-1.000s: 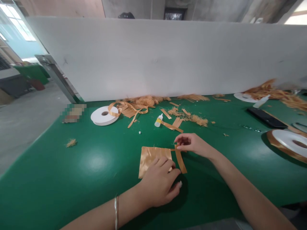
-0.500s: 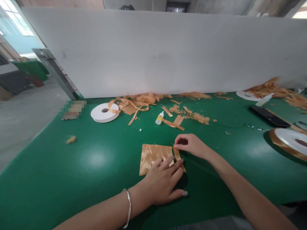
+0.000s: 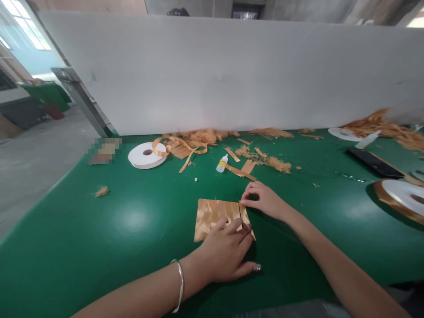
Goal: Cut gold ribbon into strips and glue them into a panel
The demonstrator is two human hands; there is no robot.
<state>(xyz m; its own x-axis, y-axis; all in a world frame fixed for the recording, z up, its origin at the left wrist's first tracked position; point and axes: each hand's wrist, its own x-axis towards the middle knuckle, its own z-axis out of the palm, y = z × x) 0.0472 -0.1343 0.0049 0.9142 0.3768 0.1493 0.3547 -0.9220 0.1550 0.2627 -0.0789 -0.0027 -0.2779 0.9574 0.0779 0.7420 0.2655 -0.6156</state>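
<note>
Gold satin ribbon strips lie side by side as a flat panel [image 3: 206,217] on the green table. My left hand [image 3: 228,254] rests on the panel's lower right part, palm down with fingers spread. At the panel's right edge is a separate ribbon strip [image 3: 245,215], with a thin gap beside it. My right hand [image 3: 263,199] pinches the top end of that strip between thumb and forefinger. The left fingertips touch the strip's lower part and hide some of it. Beyond the hands lies a small glue bottle [image 3: 221,164] with a yellow label.
A white ribbon spool [image 3: 139,158] with loose gold ribbon is at the back left. Frayed fibres [image 3: 203,134] and ribbon scraps [image 3: 247,168] lie along the white partition [image 3: 215,75]. A black phone [image 3: 374,162] and another spool [image 3: 406,194] stand at right.
The right-hand strip has moved left at its top, closer to the panel, narrowing the gap. My right hand keeps its pinch; my left hand stays flat on the ribbons.
</note>
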